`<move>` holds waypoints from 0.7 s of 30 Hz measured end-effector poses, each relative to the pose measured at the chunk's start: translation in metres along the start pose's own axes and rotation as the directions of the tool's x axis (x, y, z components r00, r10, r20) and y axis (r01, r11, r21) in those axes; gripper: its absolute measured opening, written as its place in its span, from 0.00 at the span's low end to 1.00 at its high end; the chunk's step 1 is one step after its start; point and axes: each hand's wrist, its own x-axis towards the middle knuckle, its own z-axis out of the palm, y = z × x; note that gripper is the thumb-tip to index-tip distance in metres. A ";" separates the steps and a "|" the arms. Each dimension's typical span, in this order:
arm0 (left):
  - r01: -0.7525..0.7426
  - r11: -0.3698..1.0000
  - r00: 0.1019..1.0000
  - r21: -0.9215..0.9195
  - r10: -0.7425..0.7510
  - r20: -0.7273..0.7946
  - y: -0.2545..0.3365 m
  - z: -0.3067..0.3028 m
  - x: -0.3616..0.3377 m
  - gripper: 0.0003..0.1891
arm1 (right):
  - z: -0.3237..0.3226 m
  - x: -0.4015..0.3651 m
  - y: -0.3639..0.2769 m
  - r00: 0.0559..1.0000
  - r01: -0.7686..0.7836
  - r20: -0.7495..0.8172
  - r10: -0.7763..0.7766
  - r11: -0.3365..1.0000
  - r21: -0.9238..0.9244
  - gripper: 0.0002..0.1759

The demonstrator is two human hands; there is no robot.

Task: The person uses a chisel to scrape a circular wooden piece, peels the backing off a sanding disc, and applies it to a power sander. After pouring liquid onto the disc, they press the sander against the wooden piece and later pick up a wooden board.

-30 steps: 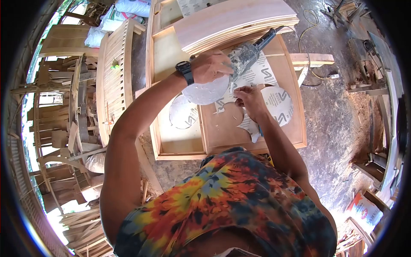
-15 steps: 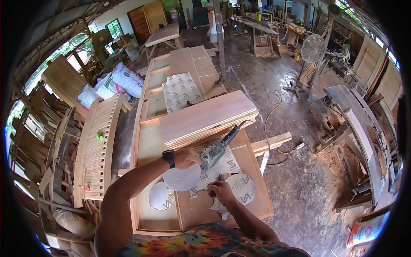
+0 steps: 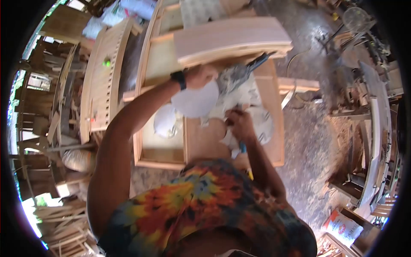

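A dusty grey angle grinder point(image 3: 234, 79) lies slanted on the wooden panel point(image 3: 205, 139), its dark handle pointing up and right. At its front end is a large pale round disc point(image 3: 196, 99). My left hand point(image 3: 202, 76), with a watch on the wrist, is closed at the grinder's front, over the disc's upper rim; the exact grip is blurred. My right hand point(image 3: 239, 121) has its fingers curled together near the printed sheets, around something too blurred to name. A teal piece point(image 3: 242, 147) shows beside its wrist. Cut circles lie to the left point(image 3: 166, 121) and right point(image 3: 261, 124).
Stacked boards point(image 3: 233, 38) lie across the panel beyond the grinder. A slatted wooden frame point(image 3: 105, 70) stands at the left. Timber and sawdust point(image 3: 346, 147) lie at the right, with a white-and-orange sack point(image 3: 342, 227) lower down.
My view has tipped down, so the bench appears higher and more of my shirt shows. My left hand stays by the grinder and disc; my right hand remains curled near the printed sheets.
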 end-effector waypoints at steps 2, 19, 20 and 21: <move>0.213 0.962 0.975 -0.169 -0.197 0.102 0.009 -0.013 0.006 0.10 | 0.001 0.004 -0.011 0.954 -0.273 -0.036 0.299 0.907 0.320 0.12; 0.157 0.942 0.985 -0.297 -0.130 0.110 0.003 -0.015 0.001 0.10 | 0.005 0.006 -0.004 0.922 -0.373 0.030 0.387 0.862 0.342 0.09; 0.137 0.951 0.989 -0.278 -0.118 0.085 0.003 -0.015 0.000 0.10 | 0.005 0.007 -0.005 0.922 -0.373 0.031 0.387 0.862 0.343 0.09; 0.139 0.951 0.989 -0.276 -0.119 0.087 0.004 -0.015 0.000 0.10 | 0.005 0.007 -0.005 0.920 -0.376 0.028 0.391 0.861 0.343 0.09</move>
